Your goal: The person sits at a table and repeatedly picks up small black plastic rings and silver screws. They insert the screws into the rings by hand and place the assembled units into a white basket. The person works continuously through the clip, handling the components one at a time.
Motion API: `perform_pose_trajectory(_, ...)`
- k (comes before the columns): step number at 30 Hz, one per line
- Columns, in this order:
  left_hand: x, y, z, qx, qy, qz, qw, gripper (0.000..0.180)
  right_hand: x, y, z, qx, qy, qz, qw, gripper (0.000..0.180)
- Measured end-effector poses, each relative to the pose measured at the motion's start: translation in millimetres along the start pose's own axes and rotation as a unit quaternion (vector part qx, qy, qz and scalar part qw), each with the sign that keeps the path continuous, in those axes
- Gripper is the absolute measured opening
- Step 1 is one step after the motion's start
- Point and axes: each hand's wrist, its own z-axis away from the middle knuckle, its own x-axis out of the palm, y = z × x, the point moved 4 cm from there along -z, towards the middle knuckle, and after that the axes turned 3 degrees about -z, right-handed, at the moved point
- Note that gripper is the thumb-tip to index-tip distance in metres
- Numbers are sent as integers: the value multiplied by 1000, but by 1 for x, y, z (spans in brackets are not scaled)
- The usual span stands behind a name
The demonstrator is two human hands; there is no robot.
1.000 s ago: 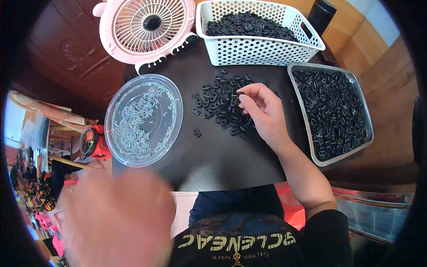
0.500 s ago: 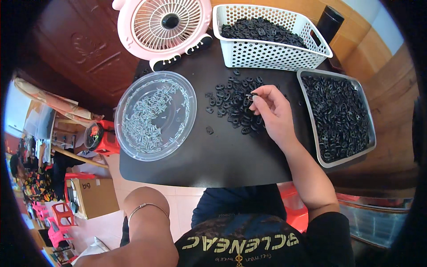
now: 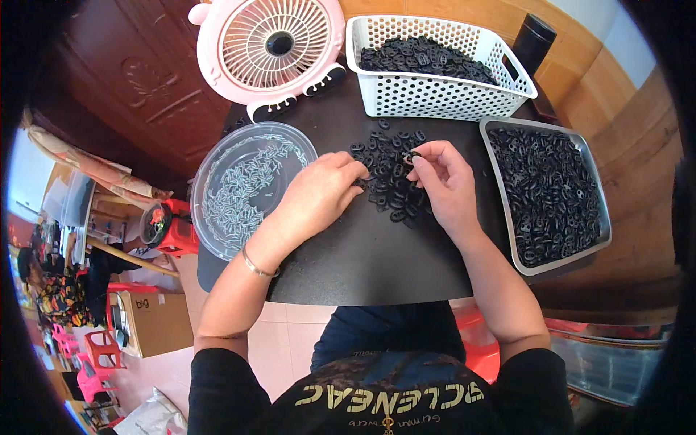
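Observation:
A loose pile of small black oval two-hole plastic pieces (image 3: 391, 188), like cord locks, lies mid-table. Over its right side my right hand (image 3: 448, 185) pinches one black plastic piece (image 3: 415, 154) between thumb and fingertips. My left hand (image 3: 322, 192) is at the pile's left edge, thumb and index finger closed around another dark piece (image 3: 359, 185) that is mostly hidden. Behind that wrist stands a round clear plastic tub (image 3: 199, 217) holding many small silvery slivers (image 3: 243, 185), too small to tell whether springs or pins. My left forearm covers its near right rim.
A steel tray (image 3: 500, 181) full of black pieces stands at the right. Behind the pile is a white perforated basket (image 3: 442, 98) with more of them. A pink fan (image 3: 206, 54) stands back left, a black cylinder (image 3: 535, 43) back right. The dark table's (image 3: 348, 279) near edge faces me.
My left hand has come up from beside my lap, past the tub, to the pile's left edge and closed there. The right hand stays nearly in place, still pinching its piece.

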Motion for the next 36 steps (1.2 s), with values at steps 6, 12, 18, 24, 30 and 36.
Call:
perform_pose_trajectory(6,18,-7,-3,-25,-39,32,998,23,2,3,2,-1,-14,-5,1000,8)
perform_pose_trajectory(12,16,-9,-1,-80,-21,131,988,19,17,-12,-7,-14,-53,18,998,8)
perform_pose_trajectory(18,5,-16,-2,-169,40,378,909,10,20,-2,-8,-35,-47,5,998,7)
perform_pose_trajectory(24,12,-17,-6,-203,44,528,823,23,15,6,-3,0,-45,-28,999,8)
perform_pose_trajectory(30,33,-26,-8,-263,47,707,655,26,14,4,-2,24,-63,-53,996,9)
perform_pose_trajectory(36,40,-15,-2,-284,74,724,624,22,18,5,1,39,-95,-95,990,9)
